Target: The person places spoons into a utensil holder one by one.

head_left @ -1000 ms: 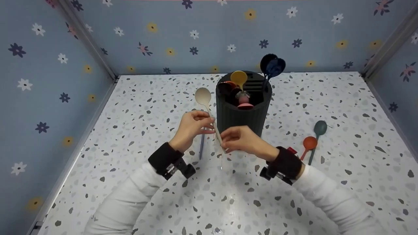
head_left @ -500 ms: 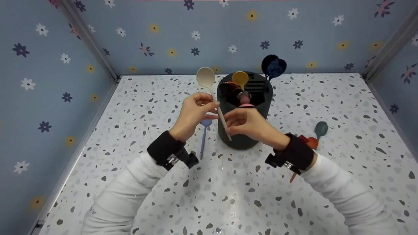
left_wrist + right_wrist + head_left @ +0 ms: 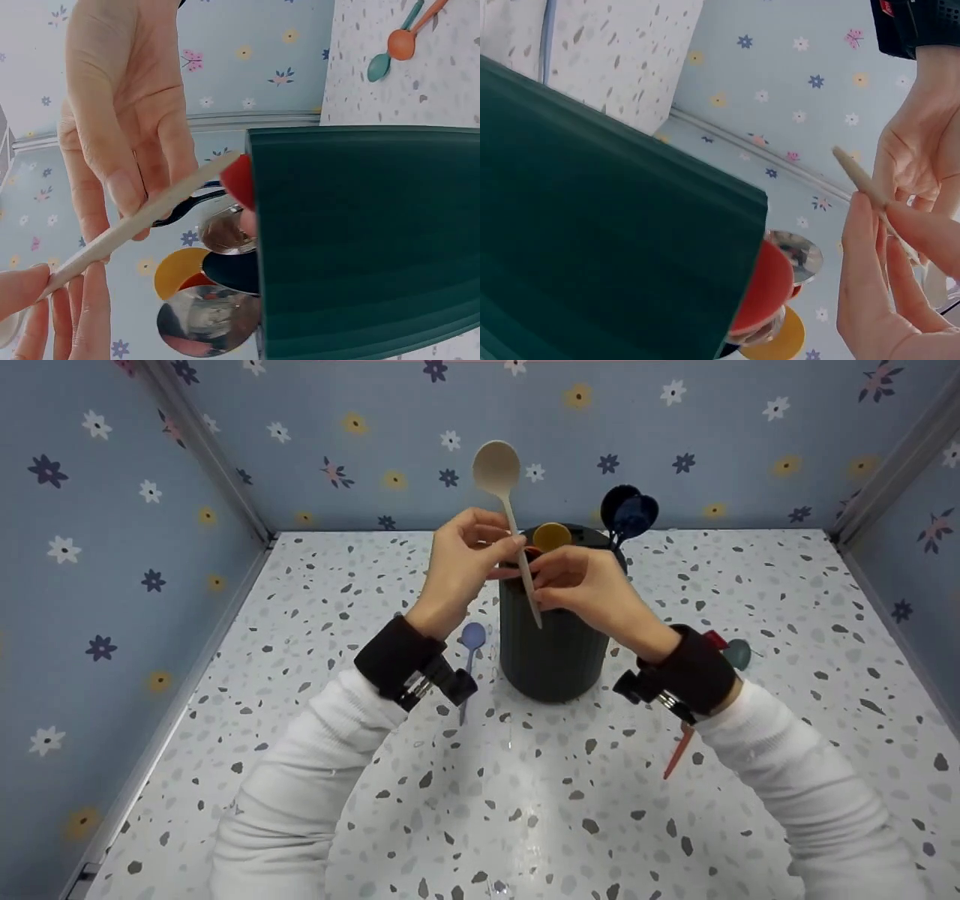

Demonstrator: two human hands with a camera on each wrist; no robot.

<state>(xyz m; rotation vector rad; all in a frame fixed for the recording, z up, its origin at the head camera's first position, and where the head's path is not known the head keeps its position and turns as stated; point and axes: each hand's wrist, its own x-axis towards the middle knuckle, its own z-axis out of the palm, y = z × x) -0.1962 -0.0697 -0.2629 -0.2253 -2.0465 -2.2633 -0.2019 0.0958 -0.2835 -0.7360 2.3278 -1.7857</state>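
A beige spoon (image 3: 496,469) is held tilted, bowl up, in front of the dark green utensil holder (image 3: 553,660). My left hand (image 3: 466,556) pinches its handle below the bowl. Lower on the same handle, my right hand (image 3: 589,585) pinches it between thumb and fingers. In the right wrist view the handle's tip (image 3: 849,165) sticks out past the right fingertips. Inside the holder stand a yellow utensil (image 3: 552,536), dark blue utensils (image 3: 634,516) and, in the left wrist view, a shiny metal utensil (image 3: 208,321) and a red one (image 3: 238,182).
A lilac spoon (image 3: 473,636) lies on the speckled table left of the holder. To the right, under the right forearm, lie a green spoon (image 3: 739,654) and an orange utensil (image 3: 679,754), both partly covered. Flower-patterned walls (image 3: 420,405) enclose the table at back and sides.
Both hands have raised the beige spoon, moving it up and slightly right, from beside the holder to its rim. The right forearm now covers more of the orange and green utensils.
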